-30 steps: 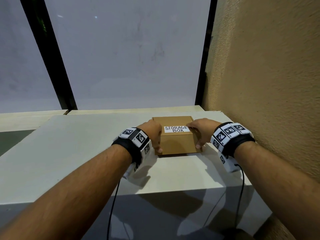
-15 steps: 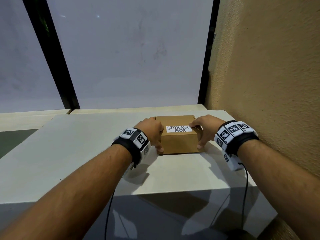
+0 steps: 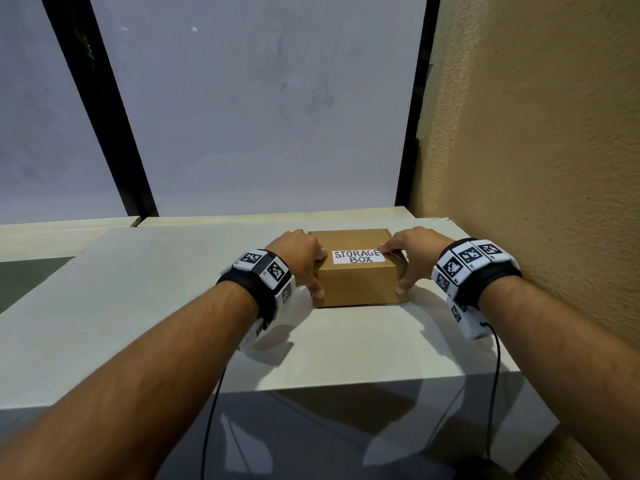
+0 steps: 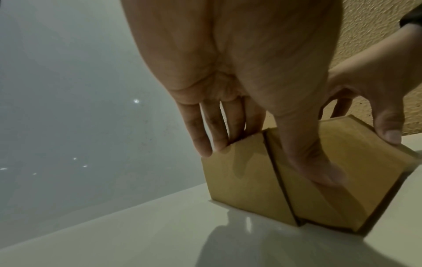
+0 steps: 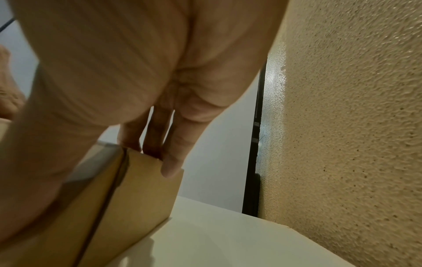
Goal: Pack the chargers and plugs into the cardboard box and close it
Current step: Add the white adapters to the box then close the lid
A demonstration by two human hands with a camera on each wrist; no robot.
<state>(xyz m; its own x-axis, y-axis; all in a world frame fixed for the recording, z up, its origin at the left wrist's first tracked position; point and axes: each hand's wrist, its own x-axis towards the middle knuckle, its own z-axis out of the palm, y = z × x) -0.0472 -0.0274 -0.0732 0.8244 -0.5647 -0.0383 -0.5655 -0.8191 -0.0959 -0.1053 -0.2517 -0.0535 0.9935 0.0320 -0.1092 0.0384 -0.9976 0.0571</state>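
Note:
A small brown cardboard box [image 3: 356, 282] labelled "STORAGE BOX" sits with its lid down on the white table [image 3: 138, 306]. My left hand [image 3: 301, 261] grips its left side, thumb down the front face and fingers over the top edge, as the left wrist view shows on the box [image 4: 246, 180]. My right hand [image 3: 412, 258] grips the right side the same way, its fingers [image 5: 169, 153] over the top edge of the box [image 5: 137, 189]. No chargers or plugs are in sight.
A rough tan wall [image 3: 536, 150] rises close on the right of the box. Frosted window panes with black frames [image 3: 114, 133] stand behind the table. The table's front edge [image 3: 311, 389] lies below my wrists, with cables hanging down.
Both hands stay on the sides of the box. The box and hands sit slightly farther right and back in the view than a second ago.

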